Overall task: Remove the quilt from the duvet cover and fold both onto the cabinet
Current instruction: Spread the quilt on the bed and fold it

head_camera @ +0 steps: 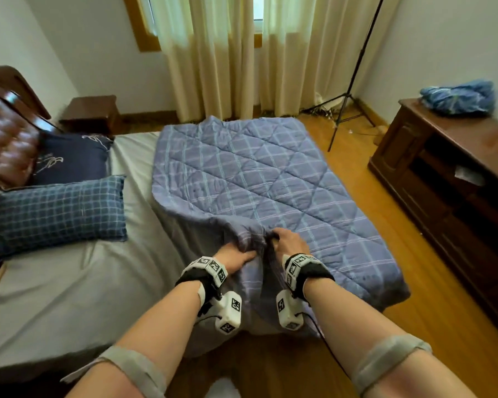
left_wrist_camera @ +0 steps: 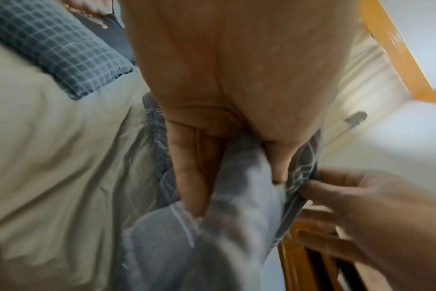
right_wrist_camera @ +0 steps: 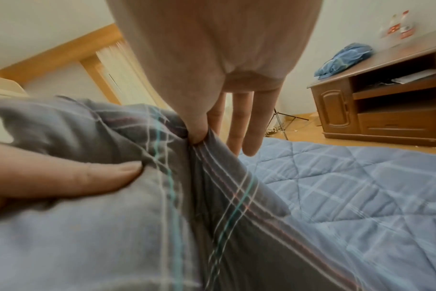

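Quilt (head_camera: 253, 179): blue, plaid, diamond-stitched, spread flat over the foot half of the bed (head_camera: 69, 282), its long axis running from the person's edge of the bed toward the curtains (head_camera: 227, 53); its right side overhangs the bed above the floor. At the quilt's near edge the fabric is gathered into a raised fold. Left hand (head_camera: 236, 255): fingers and thumb clenched on that fold, seen clearly from the left wrist. Right hand (head_camera: 289, 244): just beside the left, thumb and forefinger pinching the same fold, the other fingers (right_wrist_camera: 251, 122) extended. Cabinet (head_camera: 454, 173): against the wall, well to the right of the bed; a crumpled blue cover (head_camera: 457, 96) lies on its top. Two pillows (head_camera: 58, 208) lie at the bed's head.
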A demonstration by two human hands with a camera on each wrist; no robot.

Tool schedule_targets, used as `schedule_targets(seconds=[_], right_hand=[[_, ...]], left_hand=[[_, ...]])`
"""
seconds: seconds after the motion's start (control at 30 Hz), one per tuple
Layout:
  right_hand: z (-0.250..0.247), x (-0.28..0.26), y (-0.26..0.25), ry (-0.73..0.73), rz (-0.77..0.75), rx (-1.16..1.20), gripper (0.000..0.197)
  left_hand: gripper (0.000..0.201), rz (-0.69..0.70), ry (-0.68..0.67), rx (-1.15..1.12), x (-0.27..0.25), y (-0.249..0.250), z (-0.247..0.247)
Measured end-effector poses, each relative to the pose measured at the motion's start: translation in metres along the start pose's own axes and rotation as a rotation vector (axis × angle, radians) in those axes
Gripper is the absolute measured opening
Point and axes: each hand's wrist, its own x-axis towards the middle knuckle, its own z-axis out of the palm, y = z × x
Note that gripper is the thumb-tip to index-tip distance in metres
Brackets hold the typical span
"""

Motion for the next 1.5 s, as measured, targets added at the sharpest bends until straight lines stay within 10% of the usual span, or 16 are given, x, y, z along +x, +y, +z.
schedule_targets(seconds=[0.3,0.43,0.53,0.7,0.8,1.13,1.5], right_hand=[[-0.062,0.098,0.124,-0.458,-0.091,0.365,0.047],[-0.114,0.145,0.17,-0.194,-0.094,0.327,0.031],[-0.156,0.192,0.211,-0.035,-0.107,0.103,0.019],[-0.203,0.273,0.265,-0.05,-0.345,-0.141,0.018],[-0.23,0.299,0.286,-0.045,-0.627,-0.25,0.022],[-0.322,0.359,0.321,-0.266,-0.744,-0.306,0.039],[-0.355,0.482,0.341,-0.368,-0.763,-0.094,0.045]], left_hand=[[0.017,-0.196,0.04,-0.845,0.124,0.151,0.029],[0.016,-0.163,0.04,-0.7,0.172,0.226,0.072],[0.052,-0.143,0.103,-0.544,0.211,0.273,0.098],[0.053,0.062,0.702,0.245,0.242,0.309,0.131],[0.084,0.109,0.523,0.463,0.252,0.32,0.167],[0.059,-0.022,0.696,0.221,0.305,0.42,0.202],[0.138,-0.479,0.452,0.091,0.402,0.456,0.274]])
